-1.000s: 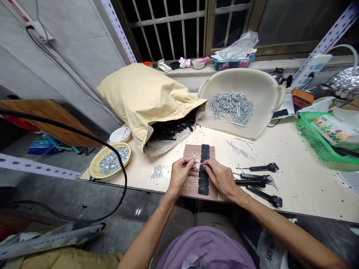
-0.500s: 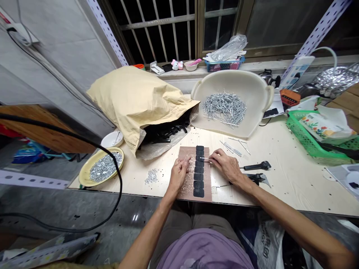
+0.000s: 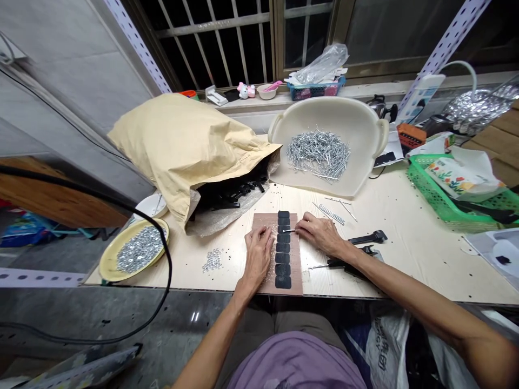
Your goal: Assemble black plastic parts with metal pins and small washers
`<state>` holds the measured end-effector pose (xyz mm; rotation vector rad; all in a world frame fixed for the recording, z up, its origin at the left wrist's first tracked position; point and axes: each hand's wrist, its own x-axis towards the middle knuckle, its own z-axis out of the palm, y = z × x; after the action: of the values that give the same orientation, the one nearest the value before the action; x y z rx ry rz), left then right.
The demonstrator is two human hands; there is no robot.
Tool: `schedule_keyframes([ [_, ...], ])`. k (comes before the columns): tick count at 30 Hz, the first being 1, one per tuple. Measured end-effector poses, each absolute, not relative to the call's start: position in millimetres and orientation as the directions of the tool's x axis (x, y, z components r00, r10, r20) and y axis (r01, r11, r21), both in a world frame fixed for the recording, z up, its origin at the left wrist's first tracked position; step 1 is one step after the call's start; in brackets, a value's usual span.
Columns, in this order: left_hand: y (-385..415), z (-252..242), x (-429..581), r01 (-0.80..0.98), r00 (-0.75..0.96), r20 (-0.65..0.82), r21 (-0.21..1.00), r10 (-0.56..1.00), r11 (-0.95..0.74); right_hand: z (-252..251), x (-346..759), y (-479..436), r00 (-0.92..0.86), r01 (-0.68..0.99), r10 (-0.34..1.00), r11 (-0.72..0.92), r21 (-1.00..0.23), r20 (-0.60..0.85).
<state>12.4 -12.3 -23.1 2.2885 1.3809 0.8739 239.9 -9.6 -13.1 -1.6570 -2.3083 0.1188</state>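
A row of several black rounded pads [image 3: 283, 247] lies on a brown board [image 3: 294, 282] at the table's front edge. My right hand [image 3: 320, 233] comes in from the right, pinching a thin silvery metal pin [image 3: 290, 231] that reaches over one of the upper pads. Left of the row, my left hand [image 3: 259, 251] rests on the board with fingers bent and pressed together. Whatever it may hold is hidden. Small pale bits lie on the board around its fingertips. Right of the board, a black-handled tool [image 3: 336, 263] lies partly under my right forearm.
A white basin [image 3: 365, 121] holds a heap of silvery pins [image 3: 318, 154]. A large yellow sack [image 3: 174, 140] opens onto black parts. On the left stand a yellow bowl of washers [image 3: 140, 249] and a small washer pile [image 3: 212, 260]. A green basket [image 3: 430, 186] stands right. A black cable [image 3: 168, 259] loops in front.
My left hand has flattened somewhat from a raised pinch, its fingertips staying beside the pads. My right hand keeps the pin over the row. The whole view has shifted slightly.
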Motion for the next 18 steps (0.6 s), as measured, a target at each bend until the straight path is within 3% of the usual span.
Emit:
schedule_keyframes([
  [5, -11.6, -27.0, 13.0, 0.703, 0.327, 0.333, 0.540, 0.884, -0.463, -14.2, 237.3, -16.7, -0.279, 0.919, 0.933, 0.328, -0.218, 0.229],
  [10, -11.1, -29.2, 11.9, 0.710, 0.288, 0.327, 0.558, 0.900, -0.430, -16.5, 232.5, -22.1, -0.591, 0.779, 0.778, 0.619, -0.101, 0.212],
  [15, -10.8, -29.8, 10.5, 0.709, 0.268, 0.317, 0.575, 0.910, -0.409, -16.4, 234.1, -13.0, -0.316, 0.898, 0.917, 0.372, -0.236, 0.243],
  [18, -10.1, -30.1, 10.5, 0.706, 0.261, 0.305, 0.587, 0.916, -0.397, -16.3, 231.3, -24.8, -0.454, 0.833, 0.867, 0.495, -0.248, 0.205],
])
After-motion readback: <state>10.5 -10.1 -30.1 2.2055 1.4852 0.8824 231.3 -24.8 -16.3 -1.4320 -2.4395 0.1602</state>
